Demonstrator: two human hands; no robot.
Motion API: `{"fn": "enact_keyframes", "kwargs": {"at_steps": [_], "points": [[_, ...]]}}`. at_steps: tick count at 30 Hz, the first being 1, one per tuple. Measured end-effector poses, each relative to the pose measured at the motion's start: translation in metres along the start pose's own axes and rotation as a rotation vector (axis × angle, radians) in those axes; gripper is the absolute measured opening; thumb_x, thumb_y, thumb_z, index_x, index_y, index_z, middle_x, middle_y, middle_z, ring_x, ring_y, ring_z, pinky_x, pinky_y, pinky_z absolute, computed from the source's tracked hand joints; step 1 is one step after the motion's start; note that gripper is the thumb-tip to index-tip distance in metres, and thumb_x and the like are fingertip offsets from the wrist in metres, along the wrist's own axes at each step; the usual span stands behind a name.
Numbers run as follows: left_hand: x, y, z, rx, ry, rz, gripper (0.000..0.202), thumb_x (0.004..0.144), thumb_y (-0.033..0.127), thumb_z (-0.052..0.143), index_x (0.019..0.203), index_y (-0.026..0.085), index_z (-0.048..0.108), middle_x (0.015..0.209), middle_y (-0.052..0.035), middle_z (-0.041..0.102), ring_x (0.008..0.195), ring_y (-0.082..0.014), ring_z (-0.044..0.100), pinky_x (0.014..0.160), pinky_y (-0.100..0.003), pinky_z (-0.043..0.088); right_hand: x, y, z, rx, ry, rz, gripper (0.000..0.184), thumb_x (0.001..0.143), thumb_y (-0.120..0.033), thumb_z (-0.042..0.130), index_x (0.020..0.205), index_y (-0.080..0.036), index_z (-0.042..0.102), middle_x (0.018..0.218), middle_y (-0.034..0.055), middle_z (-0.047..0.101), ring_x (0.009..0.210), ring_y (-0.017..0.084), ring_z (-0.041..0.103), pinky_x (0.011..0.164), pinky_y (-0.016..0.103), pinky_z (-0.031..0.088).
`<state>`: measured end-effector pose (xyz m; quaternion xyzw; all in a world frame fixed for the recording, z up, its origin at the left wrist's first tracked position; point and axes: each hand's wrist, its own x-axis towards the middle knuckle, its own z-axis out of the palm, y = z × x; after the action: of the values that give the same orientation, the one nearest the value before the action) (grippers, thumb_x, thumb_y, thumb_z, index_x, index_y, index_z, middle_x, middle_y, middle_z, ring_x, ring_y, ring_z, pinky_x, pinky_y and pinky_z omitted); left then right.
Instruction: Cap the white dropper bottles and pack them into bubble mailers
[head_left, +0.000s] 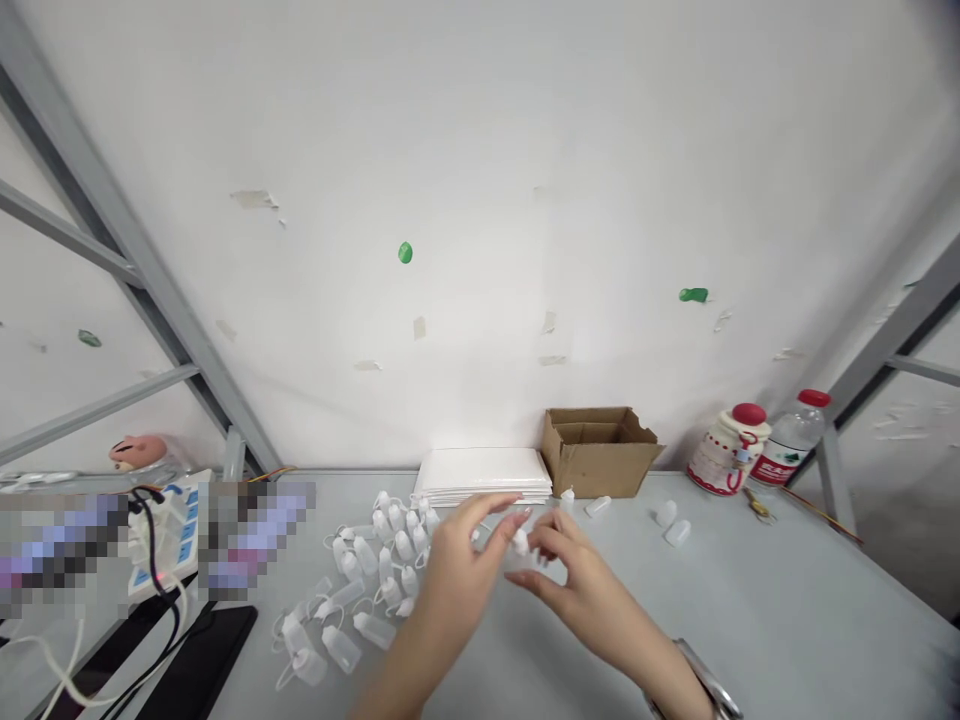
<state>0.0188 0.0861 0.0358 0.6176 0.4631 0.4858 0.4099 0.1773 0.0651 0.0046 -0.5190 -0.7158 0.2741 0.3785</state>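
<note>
My left hand [459, 560] and my right hand [577, 580] meet above the grey table [787, 620], near its middle. Between their fingertips sits a small white plastic dropper bottle [520, 545]. My right hand's fingers curl round its body, and my left hand's thumb and fingers pinch at its top. A heap of several like small translucent bottles with caps [375, 580] lies just left of my left hand. A few loose bottles [671, 525] lie to the right, further back.
An open cardboard box [598, 450] and a stack of white sheets [484, 473] stand by the wall. A red-capped jar [727, 448] and a water bottle [787, 438] sit at the back right. A power strip [169, 530] with cables lies at the left.
</note>
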Motion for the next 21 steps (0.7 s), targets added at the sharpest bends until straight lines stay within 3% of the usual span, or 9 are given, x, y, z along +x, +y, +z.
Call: {"fn": "enact_keyframes", "kwargs": {"at_steps": [4,7,9,12,16,21], "points": [[-0.015,-0.042,0.021,0.131,-0.091,-0.014,0.025,0.077,0.038,0.061,0.096,0.024,0.07,0.097,-0.0079,0.071,0.091,-0.025,0.064,0.08,-0.035,0.047,-0.015,0.095,-0.007,-0.265,0.288,0.185,0.031,0.082,-0.048,0.053,0.075,-0.018,0.058,0.069,0.0058,0.058,0.063,0.021,0.055,0.063,0.035,0.044],[-0.028,-0.07,0.031,0.294,-0.256,-0.081,0.021,0.081,0.032,0.053,0.085,0.021,0.071,0.09,-0.0083,0.071,0.082,-0.0223,0.065,0.079,-0.033,0.046,-0.024,0.155,-0.02,-0.399,0.324,0.345,0.03,0.084,-0.046,0.048,0.072,-0.019,0.055,0.067,0.0074,0.061,0.06,0.022,0.055,0.058,0.033,0.041],[-0.034,-0.082,0.037,0.433,-0.351,-0.126,0.023,0.083,0.026,0.048,0.086,0.02,0.07,0.092,-0.0074,0.07,0.083,-0.0199,0.064,0.079,-0.031,0.045,-0.023,0.178,-0.024,-0.446,0.345,0.399,0.029,0.083,-0.044,0.046,0.072,-0.019,0.055,0.067,0.0083,0.063,0.06,0.022,0.055,0.058,0.032,0.04],[-0.036,-0.092,0.046,0.604,-0.395,-0.128,0.026,0.085,0.02,0.044,0.094,0.02,0.068,0.097,-0.0067,0.067,0.089,-0.0186,0.062,0.083,-0.029,0.044,-0.011,0.193,-0.023,-0.479,0.36,0.347,0.032,0.084,-0.044,0.042,0.076,-0.017,0.058,0.073,0.0113,0.065,0.067,0.023,0.058,0.063,0.032,0.042],[-0.025,-0.101,0.055,0.804,-0.358,-0.097,0.033,0.082,0.015,0.047,0.112,0.018,0.062,0.109,-0.0098,0.06,0.104,-0.0231,0.057,0.089,-0.032,0.042,0.001,0.196,-0.017,-0.495,0.346,0.303,0.037,0.085,-0.043,0.041,0.084,-0.013,0.063,0.081,0.0143,0.067,0.076,0.026,0.059,0.071,0.035,0.043],[-0.004,-0.122,0.063,0.816,-0.288,-0.059,0.045,0.079,0.022,0.059,0.122,0.013,0.053,0.113,-0.0133,0.056,0.109,-0.0266,0.051,0.092,-0.035,0.039,-0.018,0.194,-0.025,-0.451,0.385,0.28,0.052,0.081,-0.051,0.046,0.113,-0.011,0.059,0.077,0.0084,0.063,0.069,0.023,0.058,0.071,0.035,0.044]]}}
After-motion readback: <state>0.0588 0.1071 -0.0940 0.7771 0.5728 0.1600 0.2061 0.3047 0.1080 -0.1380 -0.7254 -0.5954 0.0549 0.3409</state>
